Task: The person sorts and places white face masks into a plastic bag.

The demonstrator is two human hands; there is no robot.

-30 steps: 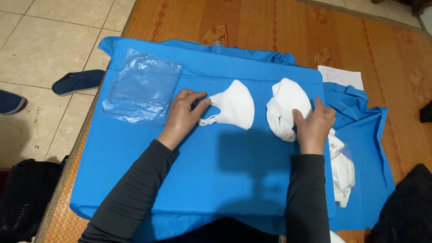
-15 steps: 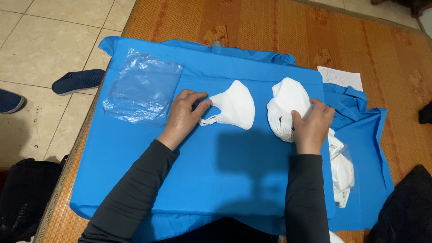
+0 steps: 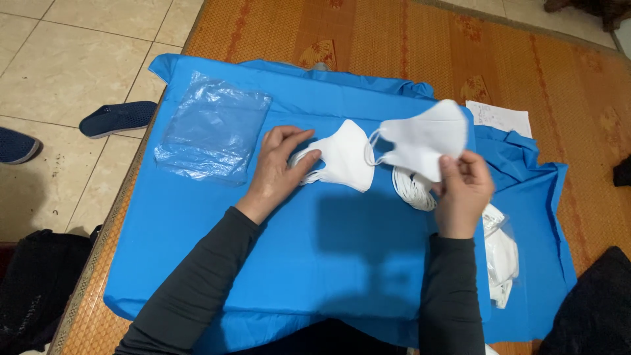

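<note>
The head view looked down on a blue cloth (image 3: 276,263) spread over a woven orange mat (image 3: 394,39), with things laid from nine o'clock toward three. Furthest toward nine o'clock, on the tiled floor (image 3: 59,59), lay a dark slipper (image 3: 117,118). Next, on the cloth at about ten o'clock of the left hand, sat a clear plastic bag (image 3: 211,135), flat and crinkled. The left hand (image 3: 279,167) rested with fingers spread, pressing the ear-loop end of a folded white face mask (image 3: 345,164) that lay flat on the cloth at its three o'clock, touching it. Further along, the right hand (image 3: 463,190) pinched a second white mask (image 3: 424,139) by its lower corner and held it lifted clear of the cloth, at the hand's eleven o'clock. Under it, a pile of white masks (image 3: 413,189) lay just beside that hand, and more masks in a clear wrapper (image 3: 501,253) lay at its five o'clock. A white paper slip (image 3: 499,118) lay at two o'clock.

By my judgement the step in hand was stacking: one mask taken up, one held down. The next move would call for lining the lifted mask's edges squarely over the flat one, loops tucked the same way.
</note>
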